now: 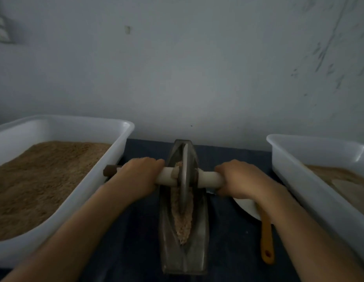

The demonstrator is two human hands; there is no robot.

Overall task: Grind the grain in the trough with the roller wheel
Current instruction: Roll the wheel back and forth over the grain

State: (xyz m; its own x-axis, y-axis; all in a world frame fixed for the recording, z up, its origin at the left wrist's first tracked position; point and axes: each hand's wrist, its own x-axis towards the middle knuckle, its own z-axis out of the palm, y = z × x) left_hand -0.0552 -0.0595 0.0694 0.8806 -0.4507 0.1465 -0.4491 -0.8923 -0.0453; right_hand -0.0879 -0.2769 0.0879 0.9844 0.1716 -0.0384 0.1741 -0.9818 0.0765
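My left hand point(139, 176) and right hand point(237, 180) grip the axle point(209, 179); between them, I should keep the wheel point(184, 180) upright, pressing evenly through the grain point(184, 224) along the trough point(199, 241).

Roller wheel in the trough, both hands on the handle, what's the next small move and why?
Probably roll the wheel back toward you along the trough. It sits in the far half, while most of the grain lies in the near half. The left hand and right hand already grip the handle, so no regrip seems needed.
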